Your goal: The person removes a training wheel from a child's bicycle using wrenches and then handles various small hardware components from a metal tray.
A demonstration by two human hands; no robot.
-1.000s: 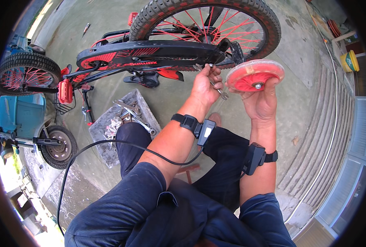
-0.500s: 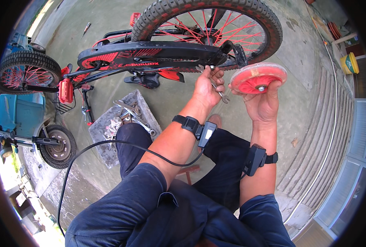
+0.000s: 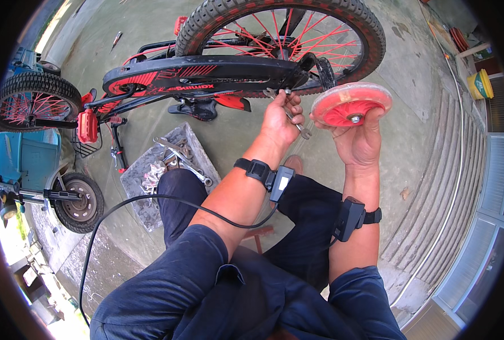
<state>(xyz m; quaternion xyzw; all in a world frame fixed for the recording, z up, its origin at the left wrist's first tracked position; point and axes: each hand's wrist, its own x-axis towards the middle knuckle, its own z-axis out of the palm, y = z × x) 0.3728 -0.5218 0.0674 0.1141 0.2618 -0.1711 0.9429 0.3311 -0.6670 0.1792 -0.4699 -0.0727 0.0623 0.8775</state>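
A black and red child's bicycle (image 3: 172, 79) lies ahead of me with its saddle (image 3: 194, 110) low at the floor. My left hand (image 3: 279, 122) is closed around a silver open-ended wrench (image 3: 305, 132). Its thumb and forefinger are at a small silver nut (image 3: 288, 91) by the lower edge of the chain guard (image 3: 229, 71), near the rear wheel (image 3: 206, 27). My right hand (image 3: 361, 146) grips a red training wheel (image 3: 334, 107) with a pale rim from below. The wheel is beside a black bracket (image 3: 324, 72) at the rear axle; whether they are joined cannot be seen.
A grey tray (image 3: 132, 190) of wrenches and other metal tools sits on the floor near my left knee. At the far left stands a blue three-wheeled vehicle (image 3: 28, 153). A screwdriver (image 3: 116, 38) lies farther off. To the right are ridged concrete steps (image 3: 433, 187) and a yellow bucket (image 3: 480, 85).
The view has shifted slightly, so everything appears a little more to the left. Both hands keep their holds on the wrench and the training wheel.
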